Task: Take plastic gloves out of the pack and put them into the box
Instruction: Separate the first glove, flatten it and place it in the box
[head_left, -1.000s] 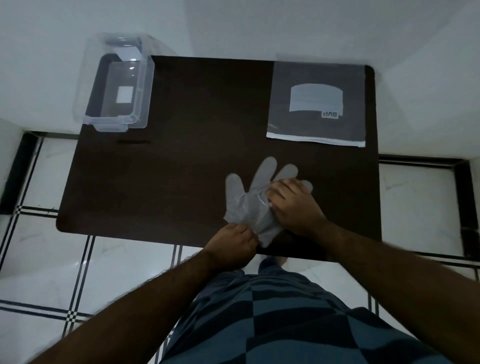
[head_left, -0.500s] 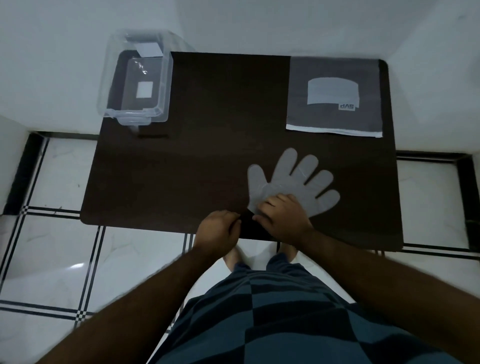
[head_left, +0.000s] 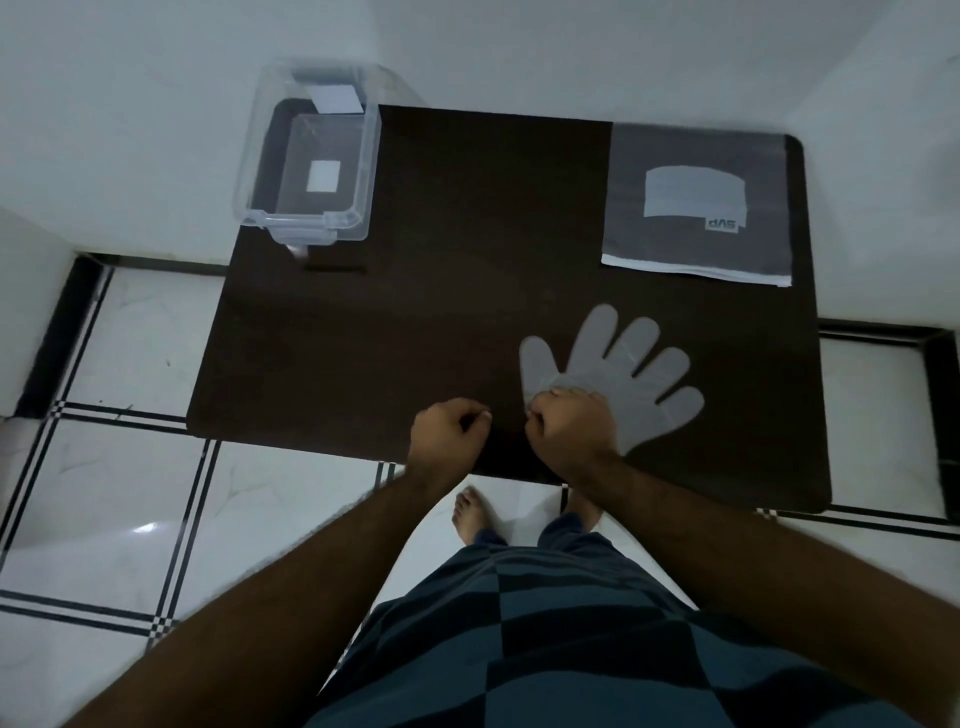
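A translucent plastic glove (head_left: 618, 371) lies flat on the dark table (head_left: 415, 322), fingers spread and pointing away from me, near the front edge at the right. My right hand (head_left: 571, 434) rests on its cuff end with fingers curled, pinching the plastic. My left hand (head_left: 449, 431) is a closed fist just left of the glove, apart from it, with nothing visible in it. The flat grey pack of gloves (head_left: 696, 202) lies at the table's far right corner. The clear plastic box (head_left: 370, 171) stands open at the far left corner, overhanging the edge.
White walls close in behind and to both sides of the table. The floor below is white tile with black lines. My feet (head_left: 475, 514) and checked shorts show under the table's front edge.
The glove went from bunched between both hands to spread flat on the table. My left hand let go of the cuff and moved a little to the left.
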